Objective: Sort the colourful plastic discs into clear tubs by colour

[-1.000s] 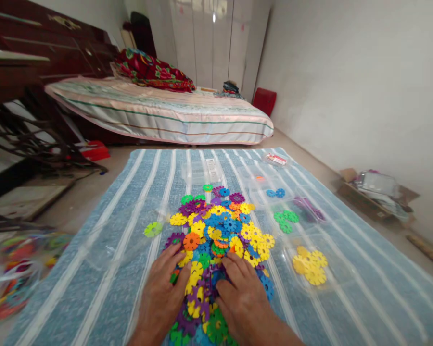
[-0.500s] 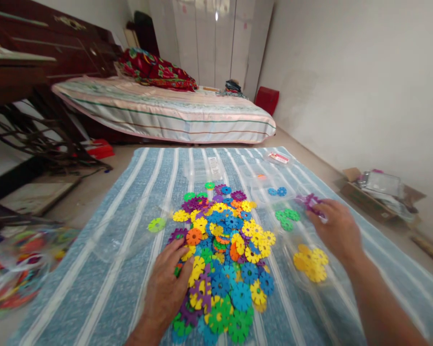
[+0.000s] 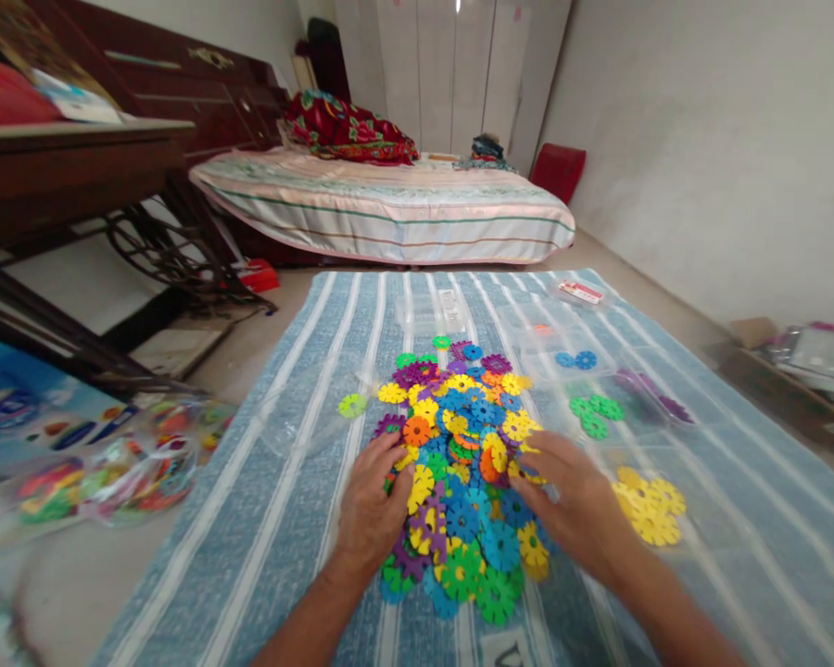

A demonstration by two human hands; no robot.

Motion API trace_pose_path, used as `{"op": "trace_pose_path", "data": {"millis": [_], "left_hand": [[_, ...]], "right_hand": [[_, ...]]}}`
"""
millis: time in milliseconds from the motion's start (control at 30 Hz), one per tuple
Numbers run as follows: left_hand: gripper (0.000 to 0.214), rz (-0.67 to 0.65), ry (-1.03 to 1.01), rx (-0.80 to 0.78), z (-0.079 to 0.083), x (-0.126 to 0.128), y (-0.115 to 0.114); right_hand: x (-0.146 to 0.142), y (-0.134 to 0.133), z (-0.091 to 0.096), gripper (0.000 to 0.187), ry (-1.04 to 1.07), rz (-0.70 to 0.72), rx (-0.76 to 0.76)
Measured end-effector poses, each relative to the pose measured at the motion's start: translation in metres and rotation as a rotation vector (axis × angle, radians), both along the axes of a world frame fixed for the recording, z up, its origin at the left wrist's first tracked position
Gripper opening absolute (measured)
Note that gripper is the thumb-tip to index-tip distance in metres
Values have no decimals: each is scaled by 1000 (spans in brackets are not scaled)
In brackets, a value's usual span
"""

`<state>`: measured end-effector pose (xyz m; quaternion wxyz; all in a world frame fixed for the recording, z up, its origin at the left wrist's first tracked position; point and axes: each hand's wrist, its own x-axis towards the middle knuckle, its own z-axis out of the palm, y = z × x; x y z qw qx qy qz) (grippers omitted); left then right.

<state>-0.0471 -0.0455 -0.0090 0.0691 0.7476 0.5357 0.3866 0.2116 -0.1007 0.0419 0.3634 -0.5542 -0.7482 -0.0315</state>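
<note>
A heap of flower-shaped plastic discs [image 3: 465, 500] in yellow, blue, green, purple and orange lies on the striped cloth. My left hand [image 3: 375, 500] rests against its left edge, fingers curved and slightly apart, near an orange disc [image 3: 417, 431]. On the opposite side, my right hand [image 3: 570, 491] reaches over yellow discs with thumb and fingers apart; no disc is clearly gripped. Sorted discs lie in clear boxes to the right: yellow discs [image 3: 650, 509], green discs [image 3: 598, 412], purple discs [image 3: 671, 408] and blue discs [image 3: 575, 359].
Clear plastic with a lime-green disc [image 3: 352, 406] lies left of the heap. A clear container [image 3: 431, 312] stands behind it. Bags of colourful pieces [image 3: 139, 472] sit on the floor at left. A bed [image 3: 389, 213] stands beyond, a cardboard box [image 3: 785, 384] at right.
My right hand has moved left from the purple box to the heap, leaving purple discs in that box. My left hand stays at the heap. The view has turned left.
</note>
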Motion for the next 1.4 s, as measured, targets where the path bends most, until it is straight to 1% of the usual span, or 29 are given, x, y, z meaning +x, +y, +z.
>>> {"op": "trace_pose_path", "data": {"millis": [67, 133, 200, 267, 367, 433, 500, 600, 667, 733, 800, 833, 867, 933, 1000, 1067, 1133, 1200, 1267, 1300, 1367, 1400], "left_hand": [[24, -6, -4, -10, 0, 0, -1], [23, -11, -6, -6, 0, 0, -1], [23, -18, -1, 7, 1, -1, -2], [24, -22, 14, 21, 1, -1, -1], [26, -25, 37, 43, 1, -2, 1], [27, -30, 43, 56, 2, -3, 3], [28, -37, 45, 56, 1, -5, 4], [29, -38, 48, 40, 1, -6, 7], [30, -38, 48, 23, 1, -7, 8], [31, -42, 43, 10, 0, -7, 9], [29, -37, 27, 10, -1, -8, 9], [28, -35, 18, 13, -2, -8, 9], [27, -31, 10, 15, -2, -8, 10], [27, -26, 0, 10, -3, -8, 10], [27, -22, -4, -1, -3, -7, 9], [28, -22, -10, -10, -3, -6, 8], [27, -24, -13, -19, -2, -5, 7], [27, -24, -14, -25, -1, -4, 6], [26, -23, -24, -25, 0, -4, 4], [26, -25, -30, -27, 0, -3, 3], [25, -23, -51, -36, 2, -2, 2], [24, -20, -66, -42, 3, -1, 1]], "right_hand": [[-37, -8, -1, 16, -9, 109, -22], [-66, -14, -2, 22, -47, 161, -64], [-85, -16, -5, 31, -91, 164, -95], [-97, -16, -13, 33, -128, 137, -100], [-105, -14, -28, 24, -163, 93, -53], [-107, -13, -37, 19, -165, 82, 24], [-107, -12, -43, 20, -159, 98, 112], [-108, -11, -43, 25, -147, 136, 204], [-109, -11, -39, 27, -116, 139, 242], [-106, -11, -31, 26, -62, 138, 246], [-95, -9, -20, 23, -11, 148, 211], [-85, -8, -13, 20, 7, 146, 192], [-72, -5, -6, 18, 15, 133, 179], [-35, 2, 7, 17, -3, 52, 195], [13, 11, 18, 16, -72, -102, 212], [65, 20, 26, 17, -160, -302, 206], [114, 27, 31, 24, -254, -505, 152], [150, 31, 35, 30, -348, -690, 66], [169, 32, 38, 35, -398, -788, -32], [170, 31, 38, 37, -404, -799, -44], [156, 28, 36, 39, -374, -739, 17], [141, 25, 34, 38, -337, -666, 74]]}}
